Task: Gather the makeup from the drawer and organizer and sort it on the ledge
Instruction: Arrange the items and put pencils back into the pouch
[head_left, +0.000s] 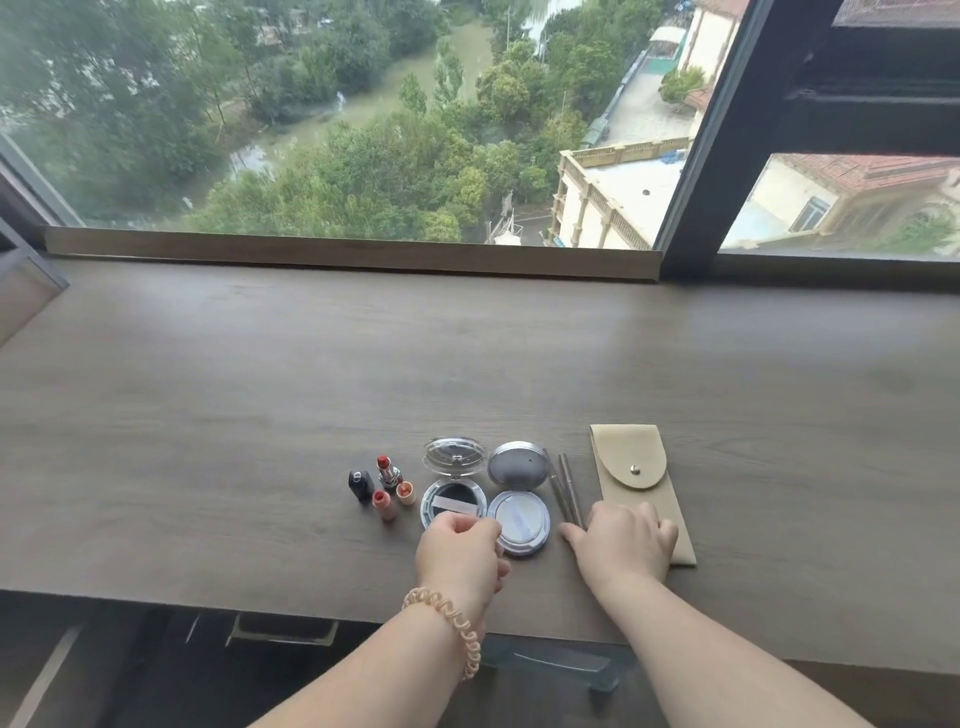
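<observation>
- Two bare hands work a wooden ledge (260, 415) below a window.
- Beige pouch (631, 470) lies flat at right; right hand (623, 545) rests on its near end, fingers spread, gripping nothing.
- Two open compacts (485, 493) sit side by side; left hand (460, 553), fingers curled, touches the left one's rim.
- Two slim pencils (563, 488) lie between compacts and pouch.
- Four lipsticks (387, 486) cluster at left.

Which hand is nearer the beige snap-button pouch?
Right. The right hand lies flat on the near end of the beige snap-button pouch; the left hand is apart from it, at the open compacts.
</observation>
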